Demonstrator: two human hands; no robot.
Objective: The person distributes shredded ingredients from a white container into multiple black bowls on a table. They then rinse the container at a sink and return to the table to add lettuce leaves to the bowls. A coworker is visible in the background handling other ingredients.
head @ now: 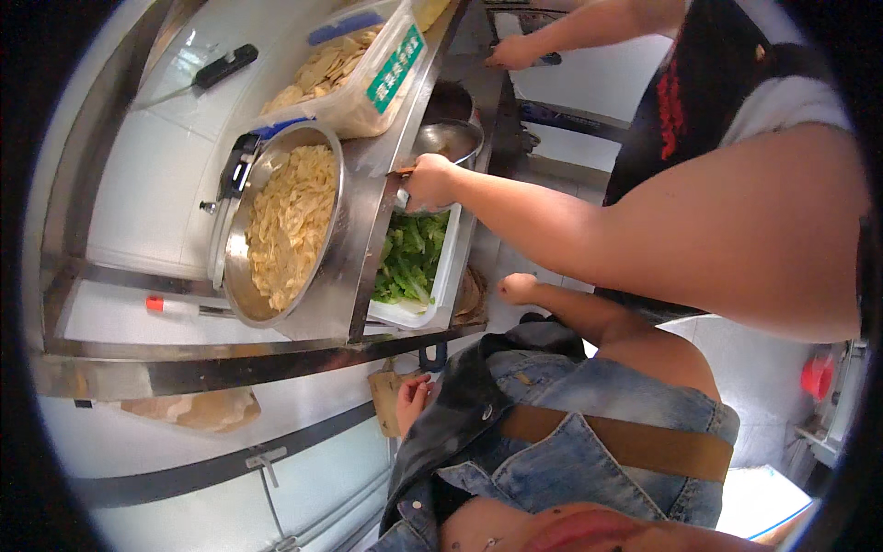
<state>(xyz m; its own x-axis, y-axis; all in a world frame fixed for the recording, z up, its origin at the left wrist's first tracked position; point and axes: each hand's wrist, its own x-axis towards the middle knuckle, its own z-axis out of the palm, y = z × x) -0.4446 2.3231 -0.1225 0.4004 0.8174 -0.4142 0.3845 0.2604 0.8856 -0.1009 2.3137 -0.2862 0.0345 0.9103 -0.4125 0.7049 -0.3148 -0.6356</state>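
My left hand (412,401) hangs beside my dark apron, partly hidden by it. Its fingers are loosely bent and a little apart, with nothing seen in them; a piece of cardboard (385,400) is close by. My right hand (519,288) is curled into a loose fist in front of me, with nothing visible in it. Ahead of that fist stands a white plastic tub (452,259) holding green leafy vegetables (414,259). Left of the tub, on the steel counter (362,207), a large metal bowl (234,276) contains pale yellow, sheet-like food (290,221).
A co-worker's arm (552,224) reaches across, its hand (431,181) gripping a thin brown item. Their other hand (514,53) holds a tool with a dark handle. A clear labelled bin (352,114) holds pale slices. Metal pots (452,138) and a black-handled utensil (227,67) are farther off.
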